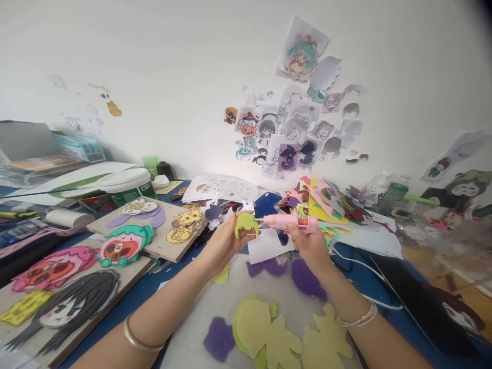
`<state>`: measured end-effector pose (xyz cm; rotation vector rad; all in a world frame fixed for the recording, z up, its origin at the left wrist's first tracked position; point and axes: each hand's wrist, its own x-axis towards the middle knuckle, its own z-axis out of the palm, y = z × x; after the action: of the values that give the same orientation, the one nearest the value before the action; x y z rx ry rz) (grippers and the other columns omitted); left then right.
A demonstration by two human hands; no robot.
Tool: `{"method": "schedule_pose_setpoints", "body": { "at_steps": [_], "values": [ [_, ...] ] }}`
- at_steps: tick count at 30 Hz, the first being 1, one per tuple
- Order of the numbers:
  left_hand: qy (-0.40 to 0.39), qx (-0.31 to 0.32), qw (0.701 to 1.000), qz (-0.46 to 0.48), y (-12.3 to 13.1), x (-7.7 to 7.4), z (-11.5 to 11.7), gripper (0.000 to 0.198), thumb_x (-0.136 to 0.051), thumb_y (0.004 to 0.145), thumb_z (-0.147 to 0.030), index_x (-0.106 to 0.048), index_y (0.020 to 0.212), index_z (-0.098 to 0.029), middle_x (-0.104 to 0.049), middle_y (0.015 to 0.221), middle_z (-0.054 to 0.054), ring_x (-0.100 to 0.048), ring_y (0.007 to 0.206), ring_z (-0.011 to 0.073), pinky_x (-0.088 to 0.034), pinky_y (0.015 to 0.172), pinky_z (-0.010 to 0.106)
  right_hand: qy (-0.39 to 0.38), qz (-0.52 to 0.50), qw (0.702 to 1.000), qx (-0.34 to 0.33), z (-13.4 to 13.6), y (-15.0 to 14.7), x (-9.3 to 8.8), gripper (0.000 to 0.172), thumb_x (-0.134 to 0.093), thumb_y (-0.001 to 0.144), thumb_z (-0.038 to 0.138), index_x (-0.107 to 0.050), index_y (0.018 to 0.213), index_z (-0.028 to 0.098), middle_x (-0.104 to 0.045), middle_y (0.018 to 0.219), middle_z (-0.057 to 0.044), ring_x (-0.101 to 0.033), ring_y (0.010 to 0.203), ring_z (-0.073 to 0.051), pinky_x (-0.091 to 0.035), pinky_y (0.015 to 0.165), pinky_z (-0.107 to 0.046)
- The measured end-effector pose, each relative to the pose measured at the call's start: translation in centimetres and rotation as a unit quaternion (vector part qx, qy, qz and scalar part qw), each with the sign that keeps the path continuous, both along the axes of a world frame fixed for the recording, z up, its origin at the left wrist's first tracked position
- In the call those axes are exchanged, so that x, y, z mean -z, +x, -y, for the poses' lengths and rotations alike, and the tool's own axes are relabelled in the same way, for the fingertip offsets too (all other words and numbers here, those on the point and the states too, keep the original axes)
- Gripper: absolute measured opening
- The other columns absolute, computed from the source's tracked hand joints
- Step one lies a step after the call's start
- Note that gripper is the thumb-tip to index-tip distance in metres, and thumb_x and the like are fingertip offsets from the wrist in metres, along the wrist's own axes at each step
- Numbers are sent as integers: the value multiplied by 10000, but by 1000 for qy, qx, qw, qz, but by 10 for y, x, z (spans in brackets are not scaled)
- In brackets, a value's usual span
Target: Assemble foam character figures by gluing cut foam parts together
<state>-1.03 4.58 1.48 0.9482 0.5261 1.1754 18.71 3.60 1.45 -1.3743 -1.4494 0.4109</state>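
My left hand point(225, 241) is closed around a small yellow-green foam cut-out point(246, 224), holding it up above the table. My right hand point(309, 246) grips a pink glue gun point(290, 222) that lies level, its nozzle pointing left and touching the cut-out's right edge. A white cord point(353, 264) trails from the gun across the table to the right. Below the hands lie larger yellow-green foam shapes point(265, 333) and purple foam pieces point(305, 277) on a pale sheet.
Boards at the left carry finished foam characters point(125, 246). A white-lidded green tub point(125, 185) stands behind them. Coloured foam scraps point(326, 202) pile up at the back, with bottles point(378, 189) to their right. Printed drawings point(295, 136) cover the wall. A dark-haired figure point(457, 312) lies at the right.
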Motion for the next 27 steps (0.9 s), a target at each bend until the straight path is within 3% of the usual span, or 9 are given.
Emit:
{"method": "schedule_pose_setpoints", "body": {
  "at_steps": [10,16,27],
  "values": [
    [-19,-28,999,2,0,-5,1,363,-387,886,-423,-576,1065,-170,-627,963,73,-587,861,175,-465,789,297,-7,-86,992,-89,-1,-1,1,435,-466,763,499,-533,485,172,-547,451,-4,-382,336,-81,-302,363,-221],
    [-5,-36,999,10,-1,-2,-1,387,-430,863,-443,-584,1067,-152,-612,944,74,-574,842,165,-476,753,279,-7,-51,997,-54,-4,1,6,481,-476,757,523,-424,410,194,-427,354,23,-398,345,-95,-323,381,-221],
    [-1,-47,999,19,-3,-3,-3,384,-460,848,-447,-588,1057,-152,-621,925,70,-575,809,154,-475,709,264,11,-5,1000,-12,-4,2,6,405,-508,710,527,-438,483,199,-410,389,35,-413,401,-121,-327,413,-237]
  ]
}}
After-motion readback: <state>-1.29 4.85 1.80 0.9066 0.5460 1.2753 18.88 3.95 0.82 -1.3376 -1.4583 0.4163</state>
